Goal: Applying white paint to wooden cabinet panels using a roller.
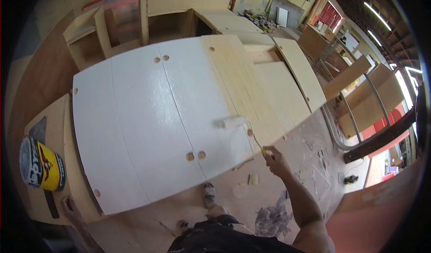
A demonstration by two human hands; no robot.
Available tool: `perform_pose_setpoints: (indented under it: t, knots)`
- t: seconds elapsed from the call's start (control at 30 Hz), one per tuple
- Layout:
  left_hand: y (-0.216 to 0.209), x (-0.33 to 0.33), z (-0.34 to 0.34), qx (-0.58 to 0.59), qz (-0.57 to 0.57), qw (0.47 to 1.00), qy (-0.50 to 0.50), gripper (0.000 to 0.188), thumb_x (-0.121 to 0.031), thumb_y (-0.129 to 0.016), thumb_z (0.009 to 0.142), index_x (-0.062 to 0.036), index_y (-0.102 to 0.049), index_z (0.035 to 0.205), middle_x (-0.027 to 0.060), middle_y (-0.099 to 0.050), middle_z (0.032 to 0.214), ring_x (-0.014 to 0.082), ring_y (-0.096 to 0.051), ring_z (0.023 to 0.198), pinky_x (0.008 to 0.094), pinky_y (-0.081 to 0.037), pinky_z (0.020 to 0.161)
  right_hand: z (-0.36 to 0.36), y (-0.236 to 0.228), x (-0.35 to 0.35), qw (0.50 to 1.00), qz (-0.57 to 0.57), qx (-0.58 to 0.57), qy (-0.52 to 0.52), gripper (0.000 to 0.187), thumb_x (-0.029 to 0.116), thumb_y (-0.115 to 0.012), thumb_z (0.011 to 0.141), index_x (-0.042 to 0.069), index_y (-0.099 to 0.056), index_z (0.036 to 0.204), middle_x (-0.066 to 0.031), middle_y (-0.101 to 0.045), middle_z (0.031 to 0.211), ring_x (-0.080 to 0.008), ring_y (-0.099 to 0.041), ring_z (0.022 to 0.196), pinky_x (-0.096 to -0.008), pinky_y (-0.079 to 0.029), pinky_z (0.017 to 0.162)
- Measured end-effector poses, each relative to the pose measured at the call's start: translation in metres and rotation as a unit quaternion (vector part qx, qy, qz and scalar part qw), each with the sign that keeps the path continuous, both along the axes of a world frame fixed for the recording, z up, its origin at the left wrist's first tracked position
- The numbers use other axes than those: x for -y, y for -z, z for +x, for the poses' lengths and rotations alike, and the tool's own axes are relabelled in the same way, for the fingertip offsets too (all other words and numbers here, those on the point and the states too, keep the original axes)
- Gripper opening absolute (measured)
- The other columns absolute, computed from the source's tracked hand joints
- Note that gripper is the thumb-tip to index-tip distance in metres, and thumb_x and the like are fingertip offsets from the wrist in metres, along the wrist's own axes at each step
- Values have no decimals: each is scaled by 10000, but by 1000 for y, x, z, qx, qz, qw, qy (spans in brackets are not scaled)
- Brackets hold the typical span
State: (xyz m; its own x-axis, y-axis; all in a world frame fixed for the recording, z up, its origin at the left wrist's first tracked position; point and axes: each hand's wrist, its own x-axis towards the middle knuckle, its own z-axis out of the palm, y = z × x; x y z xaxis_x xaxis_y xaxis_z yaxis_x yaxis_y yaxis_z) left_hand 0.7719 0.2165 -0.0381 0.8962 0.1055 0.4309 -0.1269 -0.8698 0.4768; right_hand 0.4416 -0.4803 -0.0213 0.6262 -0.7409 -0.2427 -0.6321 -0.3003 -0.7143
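Note:
My right hand is wrapped around the handle of a paint roller. The roller's sleeve lies on wooden panels laid side by side, blurred a little by motion. Wet white paint covers the left and middle panels; to the right of the roller the wood is bare and pale, with a soft edge between. Round holes sit near the panel ends. At the lower left, my left hand rests at the edge of a wooden board, fingers partly visible and holding nothing I can see.
On that board stands a paint bucket with a yellow and black label, a dark flat strip beside it. Unpainted cabinets stand behind the panels. Metal-framed pieces are at the right. Scraps and stains mark the floor.

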Motion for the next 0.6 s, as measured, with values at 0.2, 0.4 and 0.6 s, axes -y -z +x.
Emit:
perform_pose_setpoints:
  t: [0.2, 0.4, 0.6]
  knots:
    - [10, -24, -3, -8, -25, 1000, 3, 192, -171, -572, 983, 6, -545, 1051, 108, -539, 984, 211, -538, 909, 332, -462, 813, 245, -19, 122, 977, -152, 41, -142, 419, 371, -452, 986, 49, -575, 1224, -232, -553, 1321, -363, -494, 1276, -427, -389, 1051]
    - [2, -26, -2, 1, 30, 1000, -3, 231, -197, -597, 973, 7, -522, 1054, 111, -516, 989, 212, -519, 901, 323, -459, 807, 403, -45, 178, 983, -128, 108, -81, 306, 341, -552, 953, 191, -549, 1220, -52, -557, 635, -157, -516, 466, -332, -416, 386]
    - [7, -23, -1, -2, 10, 1000, -4, 231, -186, -592, 973, 9, -514, 1069, 110, -502, 1002, 219, -512, 925, 340, -457, 836, 346, -7, 181, 972, -179, 92, -121, 322, 366, -551, 960, 183, -549, 1225, -54, -549, 613, -161, -528, 473, -334, -427, 405]
